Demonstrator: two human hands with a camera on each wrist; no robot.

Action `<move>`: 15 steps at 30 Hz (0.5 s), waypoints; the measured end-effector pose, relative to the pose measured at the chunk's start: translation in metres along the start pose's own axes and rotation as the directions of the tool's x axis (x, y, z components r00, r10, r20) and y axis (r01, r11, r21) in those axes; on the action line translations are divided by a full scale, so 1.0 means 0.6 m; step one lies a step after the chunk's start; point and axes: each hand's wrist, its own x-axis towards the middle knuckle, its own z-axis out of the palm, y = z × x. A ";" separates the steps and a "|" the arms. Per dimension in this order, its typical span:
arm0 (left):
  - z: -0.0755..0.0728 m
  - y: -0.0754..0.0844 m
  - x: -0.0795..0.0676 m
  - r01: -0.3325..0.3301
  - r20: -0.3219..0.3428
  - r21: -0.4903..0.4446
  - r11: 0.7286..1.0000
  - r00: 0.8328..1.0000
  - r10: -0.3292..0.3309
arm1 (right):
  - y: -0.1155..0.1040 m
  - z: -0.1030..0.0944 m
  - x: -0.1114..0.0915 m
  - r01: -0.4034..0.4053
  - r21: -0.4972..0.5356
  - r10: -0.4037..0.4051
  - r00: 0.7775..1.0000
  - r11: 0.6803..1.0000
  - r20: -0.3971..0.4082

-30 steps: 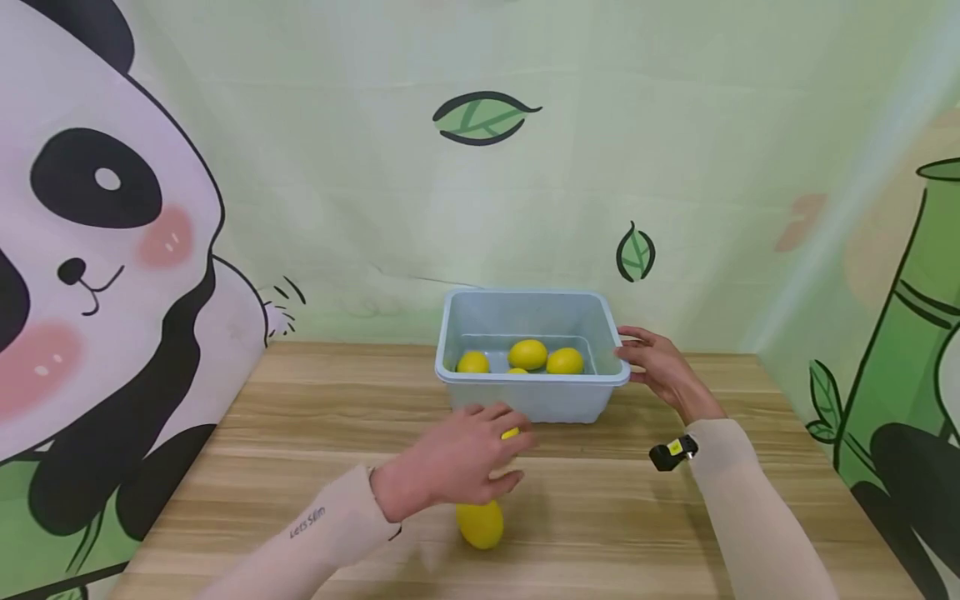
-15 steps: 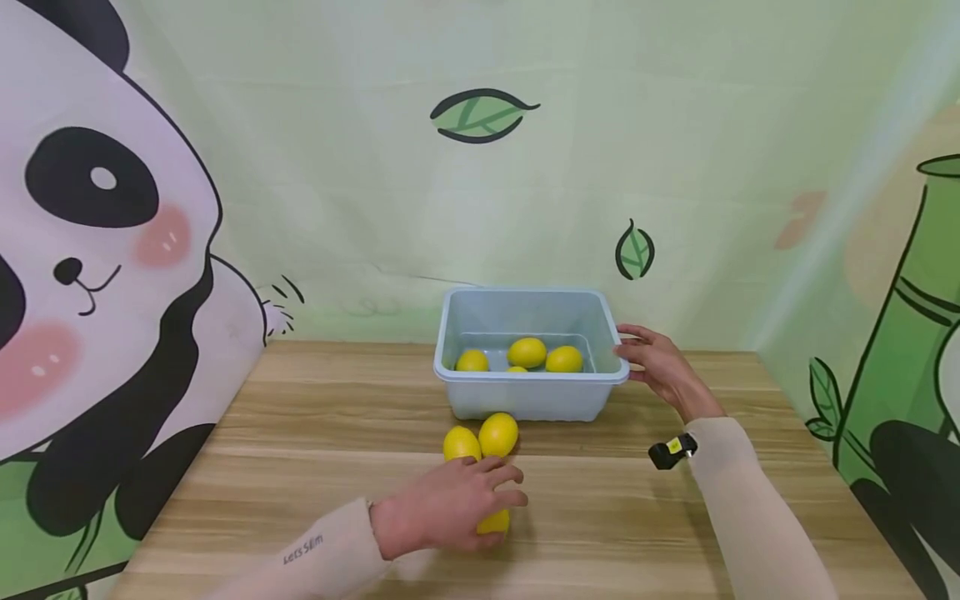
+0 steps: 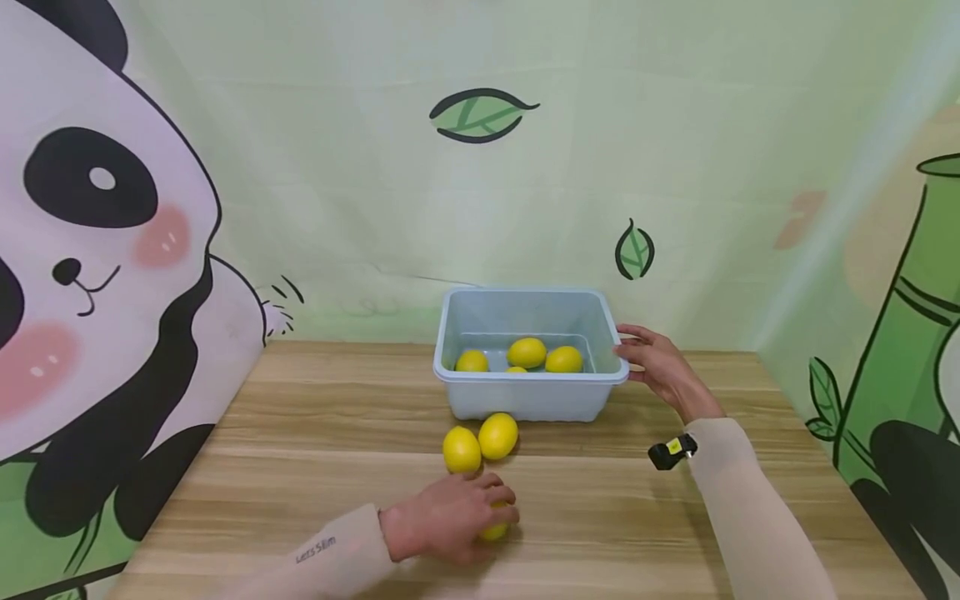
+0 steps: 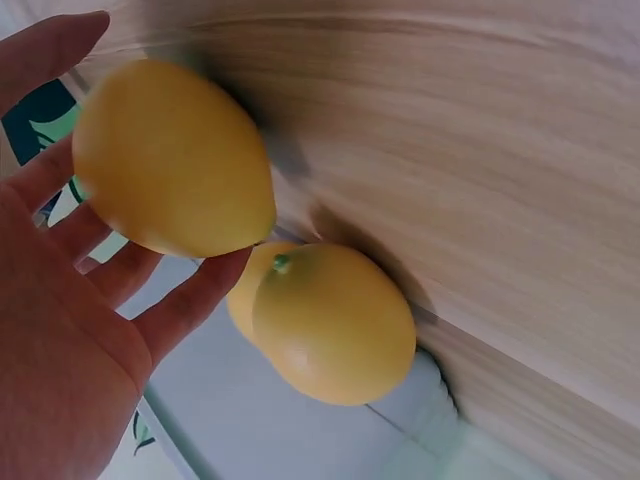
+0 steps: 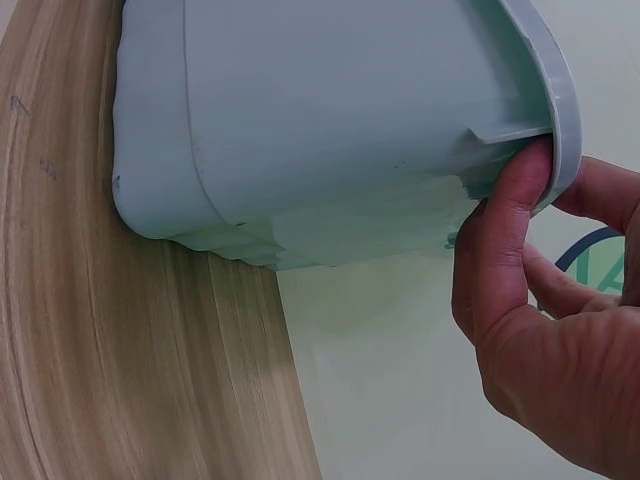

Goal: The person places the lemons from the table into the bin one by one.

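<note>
Low in the head view, my left hand [image 3: 450, 517] curls its fingers around a yellow lemon [image 3: 495, 530] on the wooden table, partly covering it. From the left wrist, this lemon [image 4: 170, 160] lies against the fingers, with the thumb a small gap away. Just beyond are two more lemons, one on the left [image 3: 461, 450] and one on the right [image 3: 498, 436], side by side before a pale blue plastic bin [image 3: 525, 398]. My right hand [image 3: 660, 367] pinches the bin's right rim; the right wrist view shows its fingers [image 5: 505, 230] tucked under the lip.
Inside the bin are several lemons [image 3: 527, 353], one almost hidden by the front wall. The bin stands near the back of the table [image 3: 337, 417], before a printed cloth wall [image 3: 345, 167]. A black strap device [image 3: 672, 451] sits on the right wrist.
My left hand has drawn back from the two lemons near the bin to the nearer lemon and now cups it. The right hand and the bin stay in place.
</note>
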 end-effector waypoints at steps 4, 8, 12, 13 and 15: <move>0.007 -0.005 0.002 0.000 0.008 -0.008 1.000 1.000 0.000 | -0.001 0.001 0.000 0.005 0.005 -0.005 1.000 1.000 0.000; 0.012 -0.007 0.003 0.002 0.021 -0.025 1.000 1.000 -0.002 | 0.000 0.000 0.000 -0.005 -0.003 0.005 1.000 1.000 -0.002; 0.020 -0.008 0.002 -0.001 0.019 -0.031 1.000 1.000 0.001 | 0.001 0.000 0.001 -0.004 -0.008 0.004 1.000 1.000 0.003; 0.022 -0.008 0.002 -0.001 0.014 -0.030 1.000 1.000 0.001 | 0.001 0.000 0.002 -0.002 -0.006 0.003 1.000 1.000 0.003; 0.024 -0.008 0.003 0.002 0.002 -0.031 1.000 1.000 -0.002 | 0.001 0.000 0.002 0.003 -0.006 -0.003 1.000 1.000 0.003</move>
